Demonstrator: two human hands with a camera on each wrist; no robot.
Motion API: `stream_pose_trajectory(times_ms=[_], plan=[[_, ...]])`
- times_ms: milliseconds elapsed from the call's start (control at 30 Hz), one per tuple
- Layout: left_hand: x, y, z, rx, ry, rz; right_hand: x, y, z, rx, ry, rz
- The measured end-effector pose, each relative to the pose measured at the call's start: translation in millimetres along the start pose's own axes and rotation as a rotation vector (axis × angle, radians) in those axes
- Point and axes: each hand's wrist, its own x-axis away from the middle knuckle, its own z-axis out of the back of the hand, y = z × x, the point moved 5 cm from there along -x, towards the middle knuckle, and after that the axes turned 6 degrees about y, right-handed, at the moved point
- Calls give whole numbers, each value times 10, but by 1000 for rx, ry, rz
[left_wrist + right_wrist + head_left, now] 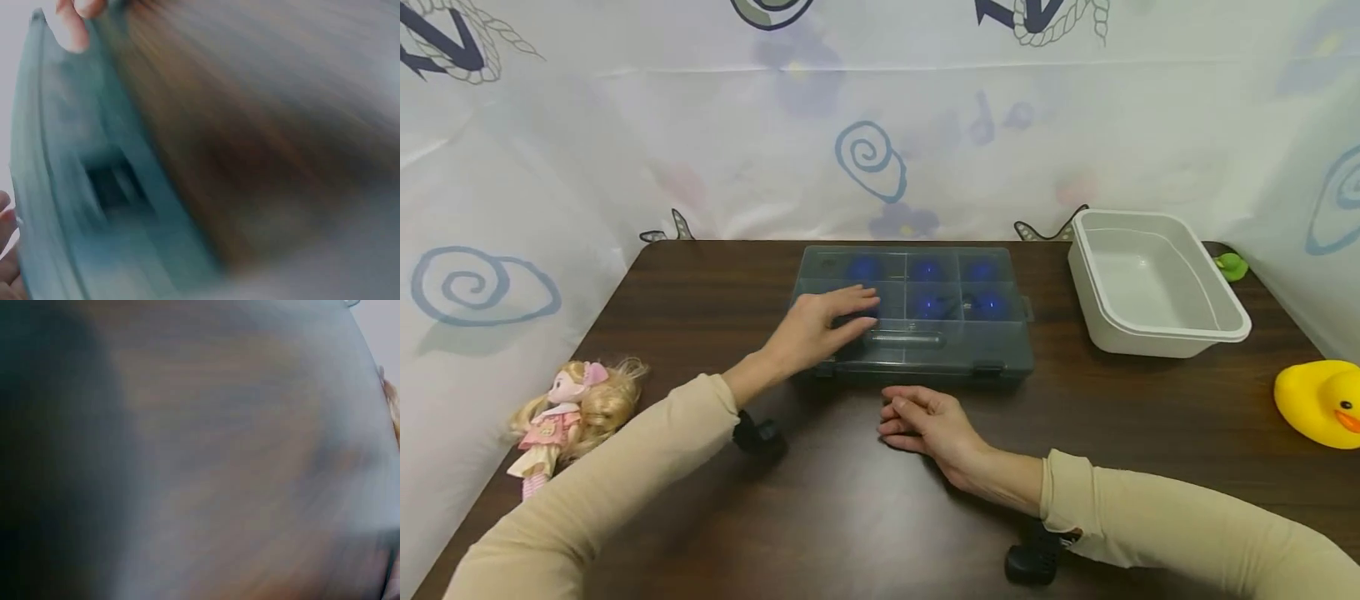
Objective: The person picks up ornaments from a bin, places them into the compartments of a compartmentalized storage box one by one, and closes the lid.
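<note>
A translucent grey-green compartment box [967,340] lies with its lid down at the back middle of the table. Several of its cells hold something dark that shows blue through the lid. My left hand [829,323] is over the box's left part, palm down, its fingers stretched out and overlapping the lid. Just in front of the box, my right hand [942,433] is held over the table with loosely bent fingers and nothing in it. The left wrist view is smeared, with the box's latched front side [115,184] running along its left. Motion blurs most of the right wrist view.
A white plastic basin [1138,275] stands at the back right, with a small green toy [1231,267] behind it. A yellow rubber duck [1317,404] sits at the right edge. At the left lies a blond doll [552,425]. Printed curtains hang behind the dark wooden table [865,517].
</note>
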Motion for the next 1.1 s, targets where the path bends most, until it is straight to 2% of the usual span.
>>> stream_pose_trajectory(times_ms=[67, 133, 267, 467, 733, 900, 1100], plan=[[142, -135, 151, -36, 56, 63, -49, -5, -102, -4, -11, -1], [262, -231, 225, -54, 75, 107, -96, 3, -204, -16, -17, -9], [383, -327, 196, -49, 59, 157, -151, 31, -383, -57, -5, -14], [425, -332, 157, -66, 72, 182, -137, 106, -573, -170, 34, 3], [461, -307, 193, -91, 81, 187, -151, 146, -659, -267, 89, 3], [511, -316, 220, -93, 83, 198, -145, 161, -654, -256, 93, -16], [509, -331, 238, -94, 86, 188, -162, 123, -672, -223, 60, -9]])
